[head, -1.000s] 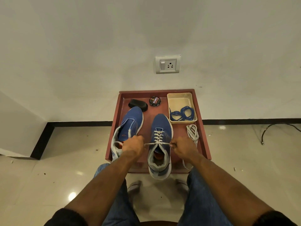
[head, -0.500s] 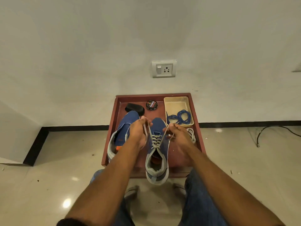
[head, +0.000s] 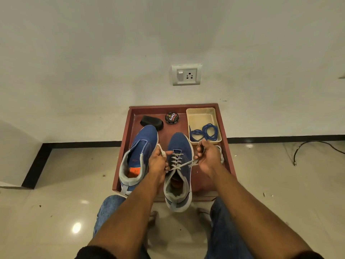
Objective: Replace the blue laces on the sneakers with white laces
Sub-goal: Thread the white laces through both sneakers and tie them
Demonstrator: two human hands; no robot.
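Two blue sneakers stand on a red-brown tray (head: 226,146). The right sneaker (head: 180,146) is threaded with a white lace (head: 176,159). My left hand (head: 157,162) pinches one white lace end at the sneaker's left side. My right hand (head: 208,158) grips the other end, stretched across from the top eyelets. The left sneaker (head: 141,144) shows no lace. Blue laces (head: 204,132) lie coiled in a cream box (head: 200,116). A second white lace (head: 221,154) lies partly hidden behind my right hand.
A black brush (head: 151,122) and a round polish tin (head: 172,117) sit at the tray's back. The tray stands against a white wall with a socket (head: 186,74). A black cable (head: 313,146) lies on the tiled floor at right.
Both hands lifted the white lace ends up from a sideways pull, then crossed them; the right hand now holds its end drawn from the eyelets. The camera view shifted slightly.
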